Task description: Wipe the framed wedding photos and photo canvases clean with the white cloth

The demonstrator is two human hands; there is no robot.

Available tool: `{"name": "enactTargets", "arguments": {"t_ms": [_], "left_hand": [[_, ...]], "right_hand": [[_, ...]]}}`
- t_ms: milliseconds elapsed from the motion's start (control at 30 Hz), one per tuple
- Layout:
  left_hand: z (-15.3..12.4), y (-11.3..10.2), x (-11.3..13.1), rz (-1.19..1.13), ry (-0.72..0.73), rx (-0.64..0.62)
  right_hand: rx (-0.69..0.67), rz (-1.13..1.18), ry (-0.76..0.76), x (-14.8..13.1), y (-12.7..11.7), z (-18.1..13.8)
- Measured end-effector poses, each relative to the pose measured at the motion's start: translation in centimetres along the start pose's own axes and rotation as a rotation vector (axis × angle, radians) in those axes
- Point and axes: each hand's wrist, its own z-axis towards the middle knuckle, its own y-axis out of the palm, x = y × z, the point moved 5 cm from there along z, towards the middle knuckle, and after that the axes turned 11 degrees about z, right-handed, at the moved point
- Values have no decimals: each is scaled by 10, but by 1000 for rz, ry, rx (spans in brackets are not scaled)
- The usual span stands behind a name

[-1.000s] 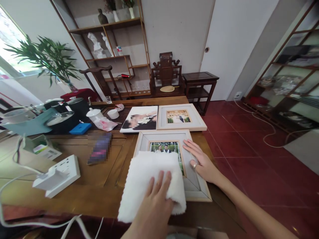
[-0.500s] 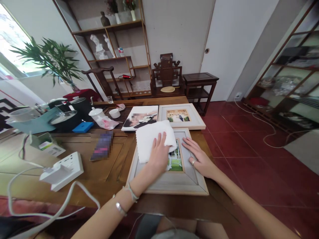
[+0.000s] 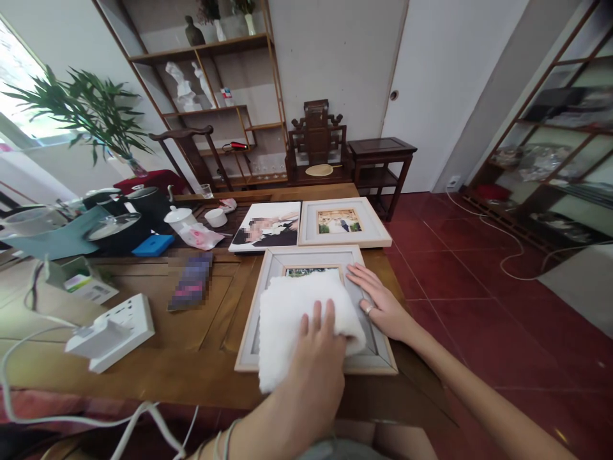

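Note:
A picture frame (image 3: 249,345) with a pale wooden border lies flat on the table close to me. My left hand (image 3: 318,358) presses a white cloth (image 3: 287,319) onto its lower middle, fingers spread over the cloth, thumb out of sight. The cloth covers most of the photo inside; only a strip of the photo shows along the top. On the frame's right border rests my right hand (image 3: 383,303), fingers stretched out and a ring on one finger. Just beyond lie a second framed photo (image 3: 339,222) and a photo panel (image 3: 265,225), side by side.
Left on the wooden table (image 3: 211,358) are a white power strip (image 3: 117,329), a small open box (image 3: 83,281), a blurred-out dark item (image 3: 190,281), a blue box (image 3: 153,245) and a white teapot (image 3: 179,218). Behind stand a chair (image 3: 317,137) and a side table (image 3: 380,150).
My left hand has drawn the white cloth down the frame toward me, uncovering the frame's top left corner. My right hand stays on the right border. The view has shifted slightly.

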Motion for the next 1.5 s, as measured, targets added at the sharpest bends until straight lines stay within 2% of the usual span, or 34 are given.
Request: {"name": "enactTargets", "arguments": {"t_ms": [133,267,333,433,567,733,833,900,967,1033,1133,1233,1367,1500], "left_hand": [[30,-3,-18,11,-75,96],[64,-15,-36,9,-150,239],[83,-19,-37,41,-66,275],[106,-18,-31,93,127,256],[118,-15,-30,125,171,221],[104,-16,-46,183,78,171],[81,-16,-55,212,10,126],[61,-16,-53,222,-19,85],[38,-13,-40,212,-7,42],[18,-9,-16,164,52,3],[-2,0,21,118,133,23],[-7,8,39,118,123,77],[-2,14,32,105,55,108],[2,10,5,102,-81,104]], "right_hand": [[-12,-7,-44,1,-1,-1],[-18,-18,-87,1,-1,-1],[-16,-25,-95,0,-1,0],[-10,-29,-99,-3,-1,1],[-7,-31,-101,-3,0,2],[5,-24,-92,3,0,0],[5,-17,-81,4,0,-1],[-2,-13,-71,4,1,-1],[0,-9,-53,2,0,-1],[12,-1,-32,1,-1,-1],[21,20,-10,-2,-2,0],[16,23,12,-3,-3,0],[-14,3,-12,-3,-2,0],[-34,-17,-12,0,0,-1]]}}
